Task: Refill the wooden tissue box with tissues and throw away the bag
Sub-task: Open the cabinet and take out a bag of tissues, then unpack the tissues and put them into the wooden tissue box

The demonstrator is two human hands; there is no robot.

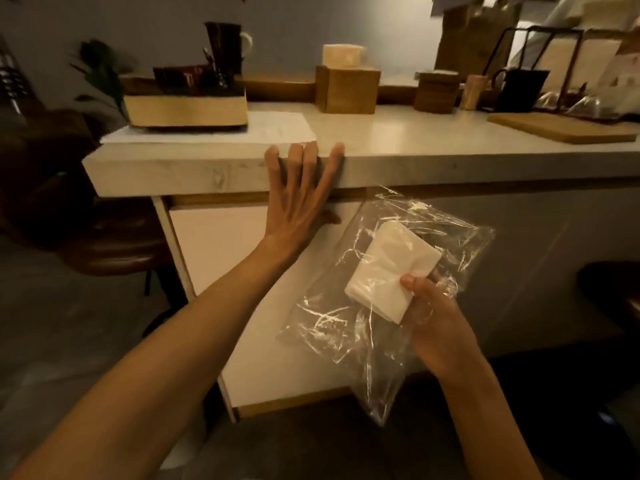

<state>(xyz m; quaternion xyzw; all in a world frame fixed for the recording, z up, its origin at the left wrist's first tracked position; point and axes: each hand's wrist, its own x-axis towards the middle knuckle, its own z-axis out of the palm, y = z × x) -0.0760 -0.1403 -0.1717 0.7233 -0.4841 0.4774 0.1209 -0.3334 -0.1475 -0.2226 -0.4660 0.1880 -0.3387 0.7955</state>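
The right hand (pixel 433 306) pinches a crinkled clear plastic bag (pixel 398 271) below the edge of the counter, thumb pressed on top of the square stack of white folded tissues (pixel 391 271) inside it, the other fingers hidden underneath. The bag's loose ends flop out above and below the grip. The left hand (pixel 298 202) is spread wide and empty, fingers fanned against the front edge of the pale grey counter (pixel 450 147), gripping nothing.

The square wooden tissue box (pixel 346 88) stands well back on the counter, close to the rear ledge, with a pale wad of tissue (pixel 343 54) sticking up from its top (so it may not be fully empty, though its inside is not visible). The tissues are not yet out of the bag, and the two are well apart.

The slippery film is the main risk: if the thumb's pinch slackens while lifting, the stack could slide toward an open end and spill to the floor. Pulling the tissues out one-handed could also fan or crumple them, so the left hand will likely be needed. Reaching across, the trailing plastic might brush the sheet of white paper (pixel 270 128) or the low wooden organiser tray (pixel 187 110) near the edge.
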